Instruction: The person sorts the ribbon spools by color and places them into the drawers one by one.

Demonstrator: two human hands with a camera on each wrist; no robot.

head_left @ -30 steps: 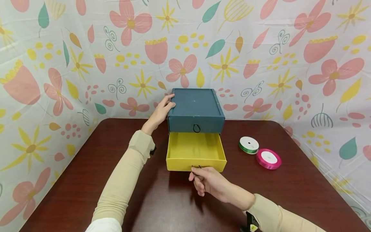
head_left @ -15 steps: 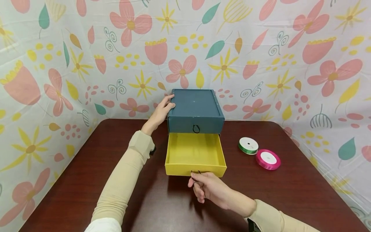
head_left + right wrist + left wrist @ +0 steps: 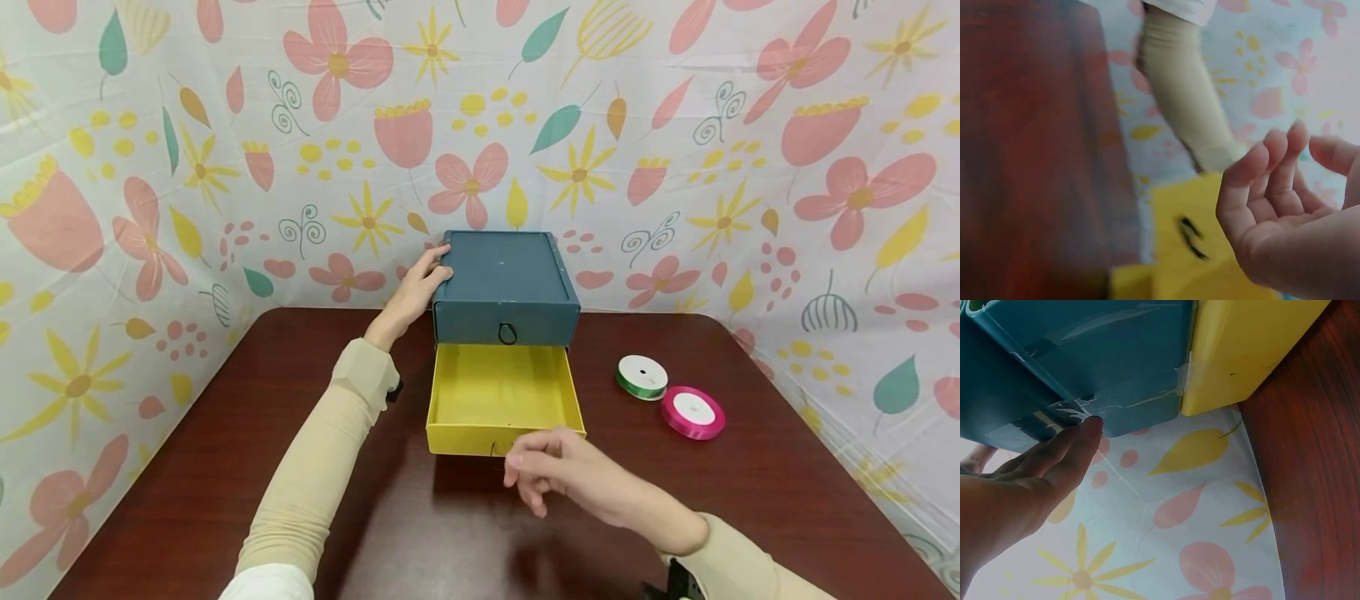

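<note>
A small two-drawer box (image 3: 504,267) stands at the back of the table, its blue upper drawer closed. Below, the yellow drawer (image 3: 502,387) is pulled out toward me, with nothing inside. My left hand (image 3: 411,298) rests against the box's upper left side; the left wrist view shows its fingers (image 3: 1072,456) laid along the blue wall. Just in front of the yellow drawer's right half hovers my right hand (image 3: 570,471), fingers loosely curled and holding nothing. In the right wrist view the drawer's black loop pull (image 3: 1192,237) is apart from the fingers.
To the right of the box lie a green ribbon spool (image 3: 642,377) and a pink ribbon spool (image 3: 693,412), side by side. A floral cloth (image 3: 480,108) hangs behind the dark red wooden table (image 3: 337,500).
The yellow drawer has come slightly farther out. My right hand has let go of its loop pull and moved a little right. The left hand stays against the box.
</note>
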